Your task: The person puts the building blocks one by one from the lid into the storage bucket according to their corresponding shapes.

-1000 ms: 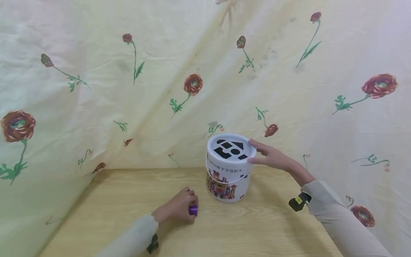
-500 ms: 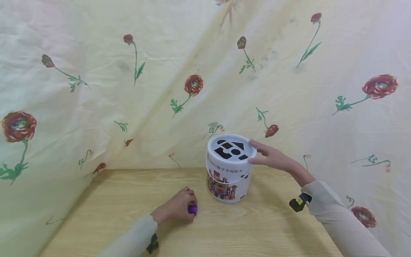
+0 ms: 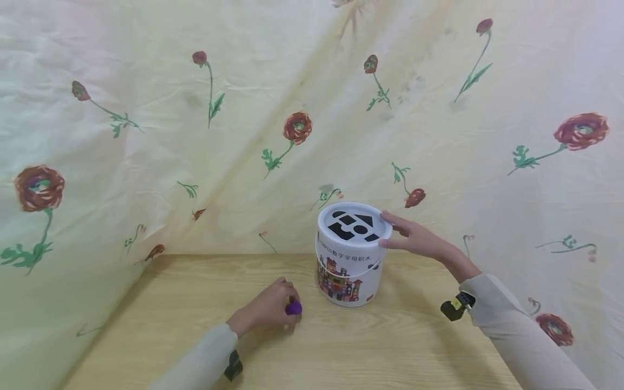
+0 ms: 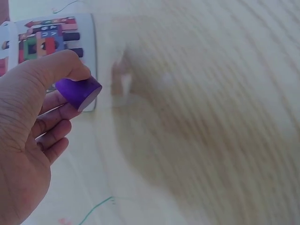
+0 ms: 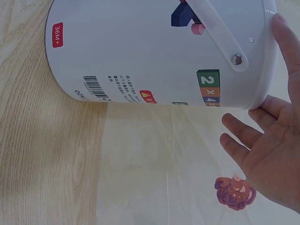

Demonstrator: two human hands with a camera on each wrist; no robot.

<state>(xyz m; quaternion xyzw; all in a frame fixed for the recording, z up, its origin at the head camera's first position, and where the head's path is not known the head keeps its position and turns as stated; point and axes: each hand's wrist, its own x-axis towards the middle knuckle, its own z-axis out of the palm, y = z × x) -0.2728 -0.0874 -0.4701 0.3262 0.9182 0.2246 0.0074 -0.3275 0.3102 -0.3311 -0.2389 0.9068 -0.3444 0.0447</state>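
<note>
My left hand [image 3: 270, 306] pinches a small purple block [image 3: 294, 308] between thumb and fingers, low over the wooden table. In the left wrist view the block [image 4: 78, 92] shows a curved side and a flat end; the fingers cover part of it. Right of it and farther back stands a white toy-block bucket [image 3: 348, 281], upright, with shaped cutouts in its lid [image 3: 336, 215]. My right hand [image 3: 414, 236] rests on the right side of the bucket's rim, thumb and forefinger spread along it. In the right wrist view its other fingers [image 5: 239, 129] extend loosely beside the bucket.
The wooden table [image 3: 195, 292] runs back to a flowered cloth [image 3: 234, 135] that hangs behind and along the sides. A thin white handle [image 5: 220, 35] hangs on the bucket. Small black devices sit on both wrists.
My left hand has risen a little with the purple block, and the block has turned in the fingers. The right hand stays on the bucket's rim; the head view has shifted slightly.
</note>
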